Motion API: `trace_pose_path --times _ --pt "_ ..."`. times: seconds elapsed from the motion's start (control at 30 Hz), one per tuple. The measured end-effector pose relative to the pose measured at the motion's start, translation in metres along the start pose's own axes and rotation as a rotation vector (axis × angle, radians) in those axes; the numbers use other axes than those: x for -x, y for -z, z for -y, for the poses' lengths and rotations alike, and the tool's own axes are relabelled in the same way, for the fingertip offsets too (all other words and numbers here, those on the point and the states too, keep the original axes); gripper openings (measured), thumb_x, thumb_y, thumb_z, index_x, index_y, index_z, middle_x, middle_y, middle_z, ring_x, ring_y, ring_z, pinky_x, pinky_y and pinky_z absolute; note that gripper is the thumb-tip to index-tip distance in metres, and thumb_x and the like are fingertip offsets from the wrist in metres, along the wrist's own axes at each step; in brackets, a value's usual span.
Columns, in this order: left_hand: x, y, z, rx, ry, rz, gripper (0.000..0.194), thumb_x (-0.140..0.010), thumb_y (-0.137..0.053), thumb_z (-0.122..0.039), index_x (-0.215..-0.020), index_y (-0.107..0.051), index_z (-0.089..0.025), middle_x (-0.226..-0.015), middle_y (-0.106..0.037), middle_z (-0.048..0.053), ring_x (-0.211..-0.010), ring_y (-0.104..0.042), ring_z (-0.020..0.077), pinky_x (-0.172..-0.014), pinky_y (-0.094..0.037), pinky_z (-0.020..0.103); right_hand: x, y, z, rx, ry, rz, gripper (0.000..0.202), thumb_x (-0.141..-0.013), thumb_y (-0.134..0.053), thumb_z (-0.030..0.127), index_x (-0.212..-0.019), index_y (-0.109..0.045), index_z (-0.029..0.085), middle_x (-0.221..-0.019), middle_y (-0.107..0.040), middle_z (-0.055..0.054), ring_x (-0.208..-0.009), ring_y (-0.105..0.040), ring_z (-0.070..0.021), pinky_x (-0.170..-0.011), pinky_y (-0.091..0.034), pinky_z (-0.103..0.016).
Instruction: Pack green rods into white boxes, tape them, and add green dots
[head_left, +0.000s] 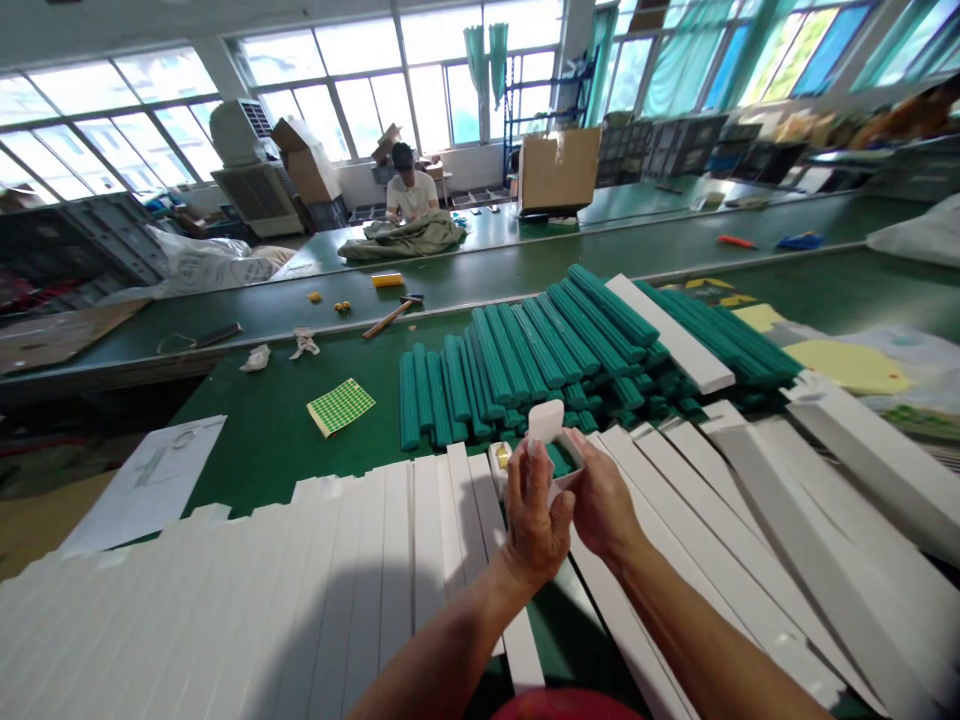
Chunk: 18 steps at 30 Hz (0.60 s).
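Both my hands are at the open end of a long narrow white box [571, 478], whose small end flap [545, 421] stands up. My left hand [534, 505] closes on the box's left side, its fingers pointing up beside the flap. My right hand [604, 500] grips the right side of the opening. Green shows inside the opening; whether it is contents or background I cannot tell. A small gold-coloured piece [503, 453] sits in a white end just left of my left fingers. Beyond my hands lies a stack of green ribbed bundles [517, 355].
White boxes [360, 550] lie side by side at left, with more boxes [750, 500] at right. A sticker sheet [341, 406], a paper drawing [154, 475] and a hammer [388, 317] lie farther left. Across the green tables, a person [412, 190] sits behind dark cloth [405, 238].
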<state>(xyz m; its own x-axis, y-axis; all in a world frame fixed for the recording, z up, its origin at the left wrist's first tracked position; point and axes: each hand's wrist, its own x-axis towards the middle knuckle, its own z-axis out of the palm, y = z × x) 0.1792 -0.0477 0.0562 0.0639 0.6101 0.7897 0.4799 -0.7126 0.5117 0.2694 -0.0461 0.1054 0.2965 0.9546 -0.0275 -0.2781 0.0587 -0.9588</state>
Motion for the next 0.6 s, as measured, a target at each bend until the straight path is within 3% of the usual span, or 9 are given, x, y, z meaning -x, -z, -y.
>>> trace_pose_path --times 0.07,0.17,0.23,0.3,0.43,0.5,0.6 --pt "-0.008 0.008 -0.003 0.073 0.082 0.002 0.044 -0.099 -0.034 -0.035 -0.136 -0.046 -0.015 -0.128 -0.056 0.018 -0.123 -0.052 0.026 -0.096 -0.05 0.043 -0.006 0.0 0.005 -0.022 -0.031 0.103 0.036 -0.089 -0.052 0.051 -0.103 -0.067 0.021 -0.112 -0.069 -0.007 -0.108 -0.062 -0.025 -0.09 -0.051 -0.038" --pt "-0.022 0.018 -0.013 0.214 0.284 -0.026 0.035 -0.1 -0.031 -0.034 -0.101 -0.063 -0.02 -0.1 -0.064 0.009 -0.102 -0.06 0.0199 -0.092 -0.051 0.037 -0.01 -0.003 0.009 0.008 -0.006 0.223 0.033 -0.09 -0.054 0.044 -0.107 -0.067 0.02 -0.108 -0.07 -0.006 -0.104 -0.063 -0.024 -0.09 -0.049 -0.036" --pt "-0.028 0.021 -0.018 0.288 0.412 -0.034 0.034 -0.1 -0.032 -0.034 -0.087 -0.06 -0.02 -0.089 -0.062 0.006 -0.092 -0.06 0.0173 -0.088 -0.051 0.033 -0.011 -0.008 0.009 0.043 0.046 0.201 0.027 -0.088 -0.058 0.038 -0.106 -0.067 0.02 -0.103 -0.07 -0.004 -0.098 -0.063 -0.0221 -0.089 -0.048 -0.033" --pt "-0.029 0.021 -0.02 0.34 0.476 -0.05 0.028 -0.099 -0.035 -0.037 -0.096 -0.057 -0.02 -0.098 -0.06 0.007 -0.097 -0.06 0.0176 -0.089 -0.051 0.032 -0.011 -0.014 0.008 0.05 0.079 0.126 0.023 -0.083 -0.063 0.033 -0.102 -0.068 0.021 -0.097 -0.071 -0.003 -0.092 -0.064 -0.0208 -0.085 -0.048 -0.032" --pt "-0.028 0.024 -0.013 0.344 0.391 -0.05 0.042 -0.098 -0.04 -0.038 -0.135 -0.036 -0.018 -0.119 -0.057 0.013 -0.108 -0.059 0.0196 -0.092 -0.051 0.035 -0.014 -0.019 0.007 -0.021 0.194 0.033 0.011 -0.078 -0.061 0.024 -0.08 -0.071 0.021 -0.09 -0.069 -0.004 -0.088 -0.062 -0.0214 -0.078 -0.049 -0.032" --pt "-0.03 0.028 -0.008 0.265 0.259 0.011 0.039 -0.098 -0.041 -0.036 -0.133 -0.04 -0.019 -0.116 -0.059 0.013 -0.106 -0.061 0.0203 -0.091 -0.052 0.036 -0.015 -0.018 0.006 -0.068 0.292 0.058 0.017 -0.078 -0.055 0.021 -0.073 -0.072 0.02 -0.091 -0.067 -0.006 -0.089 -0.061 -0.022 -0.077 -0.049 -0.033" --pt "-0.039 0.038 -0.004 0.132 0.046 0.056 0.04 -0.097 -0.04 -0.045 -0.121 -0.05 -0.015 -0.115 -0.058 0.016 -0.11 -0.059 0.0247 -0.092 -0.052 0.042 -0.013 -0.013 0.003 -0.067 0.378 0.126 0.027 -0.084 -0.048 0.025 -0.077 -0.074 0.021 -0.095 -0.066 -0.008 -0.095 -0.061 -0.0233 -0.083 -0.049 -0.035"
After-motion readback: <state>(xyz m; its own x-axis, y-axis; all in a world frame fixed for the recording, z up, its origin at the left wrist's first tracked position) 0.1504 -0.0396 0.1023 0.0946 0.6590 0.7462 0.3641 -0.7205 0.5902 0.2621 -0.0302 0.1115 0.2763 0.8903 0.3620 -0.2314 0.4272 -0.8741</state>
